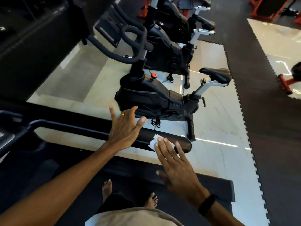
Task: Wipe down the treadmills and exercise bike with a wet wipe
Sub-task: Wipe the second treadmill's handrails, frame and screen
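I stand barefoot on a treadmill belt [78,180]. Its black padded handrail [182,142] runs across the middle of the head view. A white wet wipe [154,141] lies on the rail near its rounded end. My right hand [175,163] presses the wipe onto the rail with straight fingers and wears a black band at the wrist. My left hand [125,128], with a gold ring, hovers spread above the rail to the left of the wipe and holds nothing. A black exercise bike [154,97] stands just beyond the rail.
Two more bikes [169,46] line up behind the first on a pale tiled floor [216,121]. Dark interlocking rubber mats [263,111] border the tiles at right. Red equipment frames [285,84] stand at the right edge and far back. The treadmill's console edge [6,137] sits at left.
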